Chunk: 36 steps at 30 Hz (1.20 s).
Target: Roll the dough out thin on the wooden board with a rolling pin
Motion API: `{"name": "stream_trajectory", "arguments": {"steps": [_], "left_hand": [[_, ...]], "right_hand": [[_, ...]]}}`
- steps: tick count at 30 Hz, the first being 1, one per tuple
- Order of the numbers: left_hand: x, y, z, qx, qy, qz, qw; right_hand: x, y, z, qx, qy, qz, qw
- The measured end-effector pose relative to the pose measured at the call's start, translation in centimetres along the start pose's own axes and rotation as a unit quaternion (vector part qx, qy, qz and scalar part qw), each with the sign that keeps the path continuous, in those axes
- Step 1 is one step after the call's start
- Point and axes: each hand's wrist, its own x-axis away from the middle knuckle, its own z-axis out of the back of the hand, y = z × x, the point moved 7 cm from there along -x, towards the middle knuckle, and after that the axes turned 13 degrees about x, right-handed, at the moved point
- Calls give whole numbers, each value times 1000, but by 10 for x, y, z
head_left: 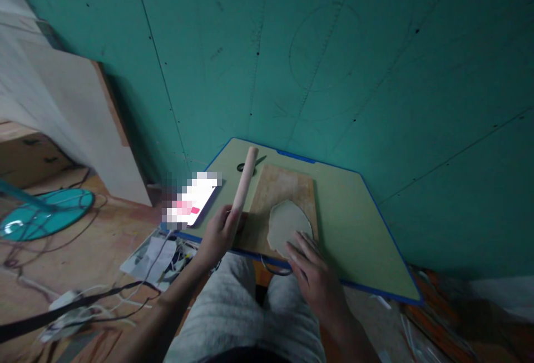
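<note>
A pale wooden rolling pin (247, 177) is gripped near its lower end by my left hand (221, 230). It points up and slightly right, along the left side of a wooden cutting board (287, 180). On the board's near half lies a flat, uneven round of rolled dough (290, 223). My right hand (311, 268) rests on the near right edge of the dough, its fingers stretched out. Beyond the pin, partly hidden by it, is a pair of scissors (260, 159) with black handles.
The board sits on a small folding table (354, 224) with a blue rim, against a green wall (308, 46). A lit tablet or phone (204, 199) lies at its left edge. Cables and a box of clutter (161, 254) are on the floor, left. A teal round base (62, 213) stands farther left.
</note>
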Motion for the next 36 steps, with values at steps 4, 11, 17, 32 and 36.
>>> {"name": "stream_trajectory", "arguments": {"steps": [4, 11, 17, 32, 36], "left_hand": [[1, 4, -1, 19, -12, 15, 1000], [4, 2, -2, 22, -23, -13, 999], [10, 2, -1, -39, 17, -74, 996], [104, 37, -86, -76, -163, -145, 973], [126, 31, -100, -140, -132, -243, 951]], "right_hand": [[-10, 0, -1, 7, 9, 2, 1000], [-26, -19, -4, 51, -35, -9, 998], [0, -34, 9, 29, -63, 14, 997], [-81, 64, 7, -89, 47, -113, 989], [-104, 61, -27, -77, -41, -64, 994]]}}
